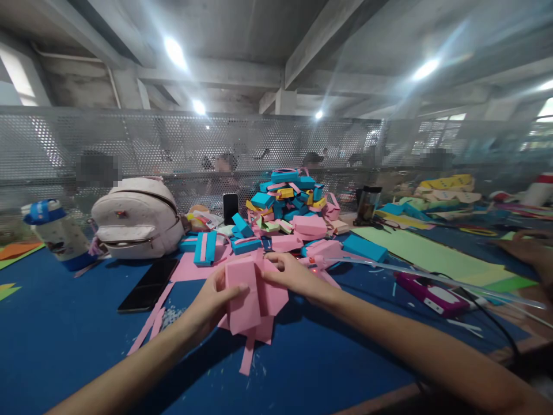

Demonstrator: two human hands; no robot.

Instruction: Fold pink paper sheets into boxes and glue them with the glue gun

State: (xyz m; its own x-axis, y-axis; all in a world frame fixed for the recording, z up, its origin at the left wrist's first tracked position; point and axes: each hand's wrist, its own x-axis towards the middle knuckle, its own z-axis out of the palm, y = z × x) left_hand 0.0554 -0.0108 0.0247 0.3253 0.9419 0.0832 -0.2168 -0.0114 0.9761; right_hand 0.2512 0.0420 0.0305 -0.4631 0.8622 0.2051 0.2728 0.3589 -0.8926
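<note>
A folded pink paper box (243,297) is held up over the blue table, its long side tilted toward me. My left hand (222,294) grips it from the left, thumb pressed on its front face. On the other side my right hand (285,274) pinches a pink paper flap (274,294) that spreads out to the right of the box. Beneath them lie more pink paper pieces and a narrow pink strip (247,354). Just beyond my right hand rests a pink glue gun (319,256) with a small red light, a clear glue stick trailing from its back.
Behind my hands rises a pile of blue, pink and yellow paper boxes (289,202). To the left are a black phone (149,285), a white backpack (138,219) and a bottle (60,236). Green sheets (427,251) and a purple device (432,294) lie right, near another person's hand (527,248).
</note>
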